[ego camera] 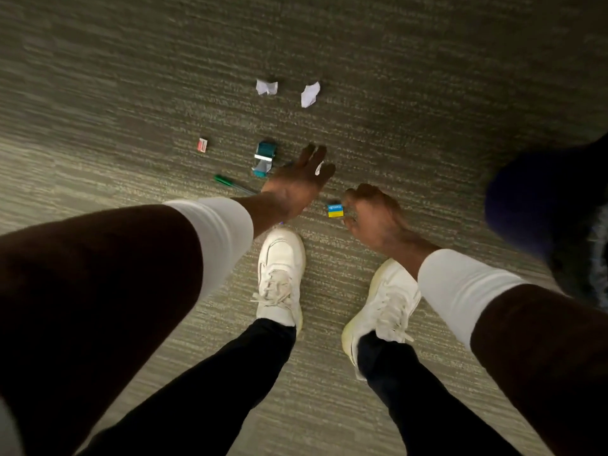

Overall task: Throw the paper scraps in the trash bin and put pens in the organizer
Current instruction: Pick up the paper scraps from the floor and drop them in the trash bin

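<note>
Two crumpled white paper scraps lie on the carpet ahead of me, one on the left (266, 86) and one on the right (310, 94). A green pen (230, 183) rests on the floor beside my left wrist, partly hidden by it. My left hand (297, 182) reaches down with its fingers spread. A small white bit (319, 168) shows at its fingertips; whether it is held is unclear. My right hand (373, 215) is curled, its fingertips at a small blue-and-yellow block (336, 210). I cannot tell whether it grips the block.
A teal and silver desk item (264, 158) lies just left of my left hand, and a small red eraser (203, 144) sits further left. My white shoes (279, 274) stand below the hands. A blurred dark blue object (543, 199) is at the right edge.
</note>
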A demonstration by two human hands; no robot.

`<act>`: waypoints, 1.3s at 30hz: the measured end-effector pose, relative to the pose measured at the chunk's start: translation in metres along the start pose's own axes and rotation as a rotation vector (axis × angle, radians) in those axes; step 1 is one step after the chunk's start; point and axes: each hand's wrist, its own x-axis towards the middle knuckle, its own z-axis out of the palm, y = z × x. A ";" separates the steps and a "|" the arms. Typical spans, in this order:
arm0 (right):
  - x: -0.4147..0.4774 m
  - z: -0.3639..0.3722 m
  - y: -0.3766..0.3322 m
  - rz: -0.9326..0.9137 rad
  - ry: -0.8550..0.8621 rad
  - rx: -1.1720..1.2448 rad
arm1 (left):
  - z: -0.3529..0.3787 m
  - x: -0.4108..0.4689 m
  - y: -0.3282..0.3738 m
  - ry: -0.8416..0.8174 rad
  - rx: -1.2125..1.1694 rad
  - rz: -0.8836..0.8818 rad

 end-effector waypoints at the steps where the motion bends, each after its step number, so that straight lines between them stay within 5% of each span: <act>1: 0.007 0.011 0.001 0.003 -0.012 0.006 | 0.010 0.006 -0.004 0.015 0.025 0.033; 11: 0.027 0.047 -0.009 -0.032 -0.028 -0.201 | 0.052 0.026 -0.014 0.116 -0.002 0.181; 21: 0.002 0.029 -0.011 -0.021 0.071 -0.013 | 0.034 0.019 -0.008 0.010 0.050 0.196; 27: -0.068 0.001 -0.010 0.159 0.127 0.186 | -0.009 -0.034 0.048 0.053 -0.197 0.113; 33: -0.140 -0.046 -0.006 0.305 0.218 0.285 | -0.091 -0.072 0.117 0.080 -0.583 -0.153; 39: -0.195 -0.109 0.013 0.434 0.416 0.379 | -0.169 -0.073 0.181 0.124 -0.739 -0.182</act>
